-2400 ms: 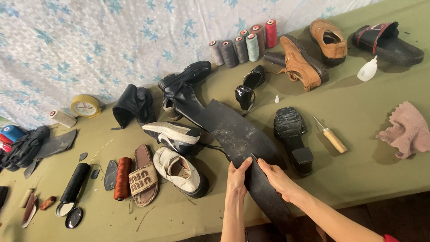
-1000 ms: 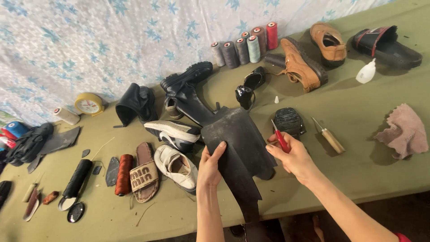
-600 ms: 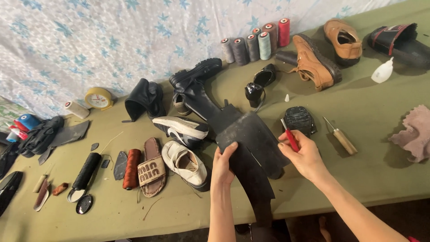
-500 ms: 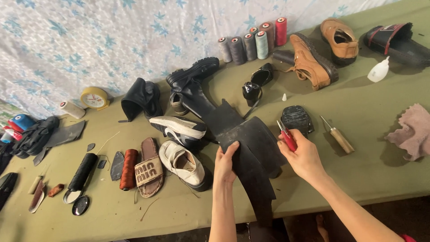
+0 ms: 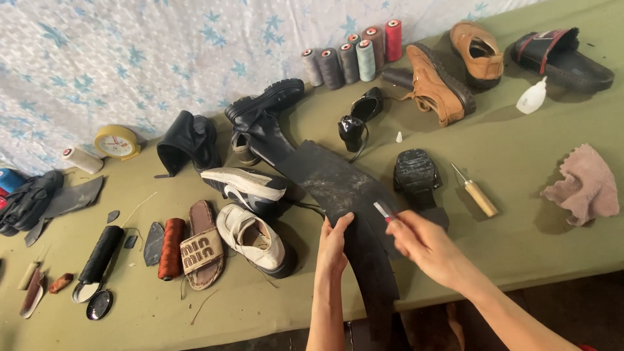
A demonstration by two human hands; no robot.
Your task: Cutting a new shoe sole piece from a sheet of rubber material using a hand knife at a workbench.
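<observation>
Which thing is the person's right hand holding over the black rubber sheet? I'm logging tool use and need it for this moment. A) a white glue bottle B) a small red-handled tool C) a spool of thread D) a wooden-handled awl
B: the right hand grips a small red-handled tool over the black rubber sheet, while the wooden-handled awl and white glue bottle lie untouched on the table.
</observation>
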